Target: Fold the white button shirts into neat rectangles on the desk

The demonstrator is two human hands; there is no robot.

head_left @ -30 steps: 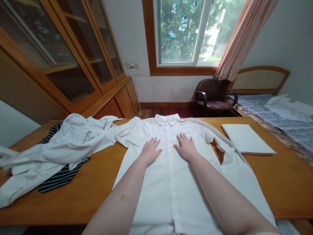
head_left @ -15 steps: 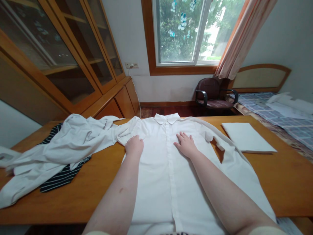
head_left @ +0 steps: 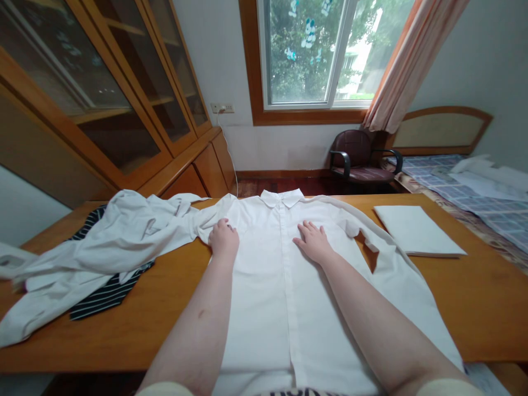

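Observation:
A white buttoned shirt (head_left: 264, 286) lies front side up on the wooden table, its collar toward the window. At the armhole on the shirt's left side, my left hand (head_left: 224, 237) is closed, fingers curled on the cloth; the thumb is hidden. My right hand (head_left: 314, 242) rests flat on the upper chest, right of the button strip, fingers spread. The right sleeve (head_left: 396, 269) bends down along the shirt's side. The left sleeve runs out to a crumpled pile of white clothing (head_left: 119, 236), with a black striped tie (head_left: 109, 300) partly under it.
A flat white folded stack (head_left: 416, 231) lies at the right of the table (head_left: 177, 308). Past the table stand a brown armchair (head_left: 357, 157) and a bed with a checked sheet (head_left: 437, 173). A glass-door cabinet (head_left: 136, 82) is at the left.
My left hand has shifted slightly up and left at the armhole, its fingers a little differently curled. My right hand and the shirt stay put.

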